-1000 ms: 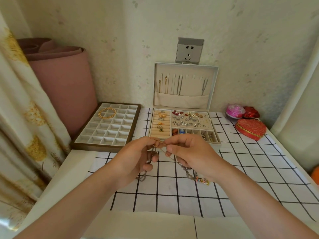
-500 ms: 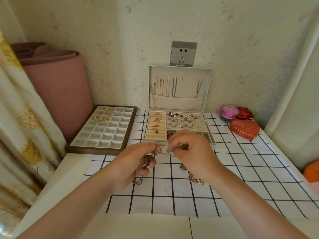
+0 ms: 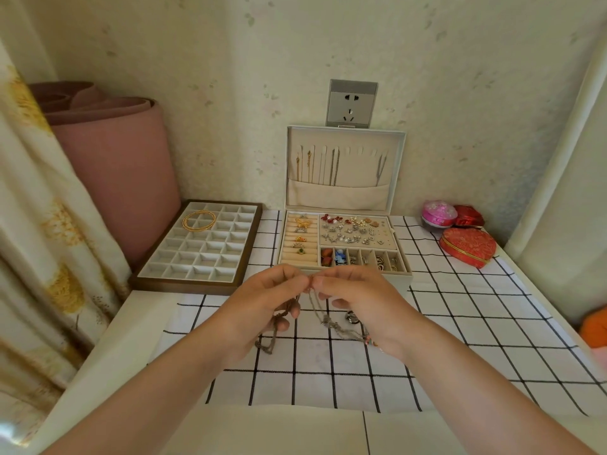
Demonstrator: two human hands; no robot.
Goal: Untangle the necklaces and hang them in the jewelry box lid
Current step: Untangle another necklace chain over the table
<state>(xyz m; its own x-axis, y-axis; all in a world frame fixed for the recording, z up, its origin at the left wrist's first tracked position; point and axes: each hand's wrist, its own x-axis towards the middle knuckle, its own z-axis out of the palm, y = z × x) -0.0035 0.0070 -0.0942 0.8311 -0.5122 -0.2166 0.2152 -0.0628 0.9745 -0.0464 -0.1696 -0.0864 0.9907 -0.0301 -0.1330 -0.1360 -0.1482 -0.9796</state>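
I am at the untangling step: my left hand [image 3: 266, 300] and right hand [image 3: 358, 300] meet fingertip to fingertip just in front of the jewelry box [image 3: 402, 282]. Each pinches the tangled necklaces [image 3: 323, 318] at one spot, with loose loops dangling over the checked cloth [image 3: 328, 382]. Next, I judge, I must tease one chain free with small pulls, then lift it to a bare hook in the jewelry box lid [image 3: 358, 165].
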